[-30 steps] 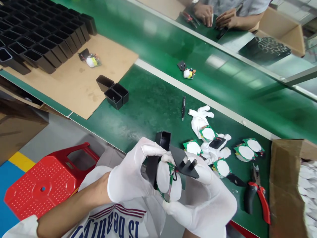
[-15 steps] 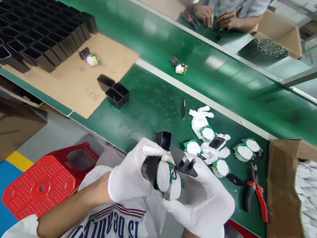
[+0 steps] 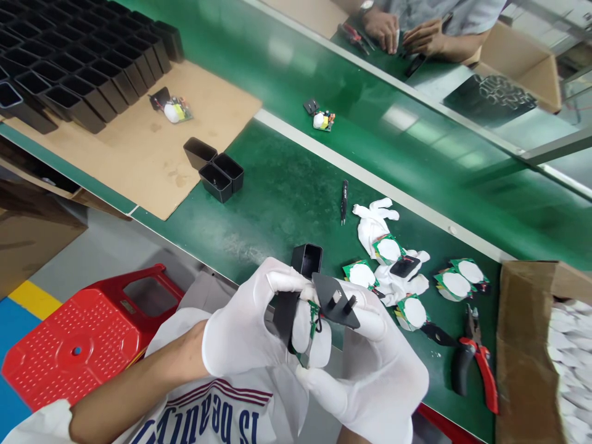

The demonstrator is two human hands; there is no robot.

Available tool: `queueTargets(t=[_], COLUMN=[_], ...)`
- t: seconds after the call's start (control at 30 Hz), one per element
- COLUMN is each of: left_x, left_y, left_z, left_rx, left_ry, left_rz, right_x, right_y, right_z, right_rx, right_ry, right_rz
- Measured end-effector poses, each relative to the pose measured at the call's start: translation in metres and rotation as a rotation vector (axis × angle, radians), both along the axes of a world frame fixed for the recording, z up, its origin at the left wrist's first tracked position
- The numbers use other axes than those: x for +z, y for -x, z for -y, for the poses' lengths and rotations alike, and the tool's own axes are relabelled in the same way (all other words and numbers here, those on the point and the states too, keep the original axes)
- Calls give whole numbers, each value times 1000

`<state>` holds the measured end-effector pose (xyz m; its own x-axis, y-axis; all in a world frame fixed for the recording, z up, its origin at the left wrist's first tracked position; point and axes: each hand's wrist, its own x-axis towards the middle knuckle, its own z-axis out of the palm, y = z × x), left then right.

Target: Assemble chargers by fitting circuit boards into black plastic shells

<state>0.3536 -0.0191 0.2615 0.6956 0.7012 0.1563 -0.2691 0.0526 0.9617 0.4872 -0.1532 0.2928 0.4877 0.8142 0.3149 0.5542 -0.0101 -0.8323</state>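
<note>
My left hand (image 3: 250, 324), in a white glove, is closed around a black plastic case (image 3: 283, 316) tilted with its mouth to the right. My right hand (image 3: 370, 364), gloved too, grips a circuit board (image 3: 314, 336) with white round pads on its faces. The board is partly inside the case's mouth. Wired to it, a black plug cover (image 3: 333, 301) with metal prongs rests against my right fingers. Just beyond my hands another black case (image 3: 307, 260) stands on the green bench. How deep the board sits is hidden by my fingers.
Pliers (image 3: 476, 357), tweezers (image 3: 345, 202), spare white gloves (image 3: 374, 225) and several circuit boards (image 3: 456, 285) lie on the bench. A carton (image 3: 522, 351) stands at right, a red stool (image 3: 87, 339) at left. Many black cases (image 3: 83, 68) fill the back left. A co-worker's hands (image 3: 423, 40) are across.
My right hand has moved left with the board, which sits deeper in the case. The plug cover has shifted left with it. On the green strip behind, another board has moved left.
</note>
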Motion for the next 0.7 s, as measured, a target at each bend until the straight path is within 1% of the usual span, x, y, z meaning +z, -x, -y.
queueTargets(t=[0.03,0.1,0.17,0.23,0.3,0.37,0.47,0.53,0.6,0.7], left_x=[0,-2,-6,-10,-13,-15,-16,-15,-12,-7], left_y=[1,3,4,5,4,3,4,5,8,14], left_z=[0,0,-1,-1,0,1,1,0,-3,-11], left_rx=[-16,-46,-4,1,-12,-24,-56,-68,-54,5], left_ry=[-32,-147,-202,-184,-158,-174,-207,-204,-232,-295], left_rz=[-6,-3,9,15,13,28,22,1,-2,-23], right_x=[1,4,6,7,6,4,3,3,2,-4], right_y=[1,2,2,3,3,5,10,14,19,31], right_z=[-3,-10,-15,-18,-19,-19,-22,-25,-28,-33], right_rx=[11,59,111,139,134,88,-72,-154,-179,-163], right_ry=[0,3,15,25,31,20,35,53,45,-29], right_rz=[17,53,74,58,19,-16,-106,-195,-227,-162])
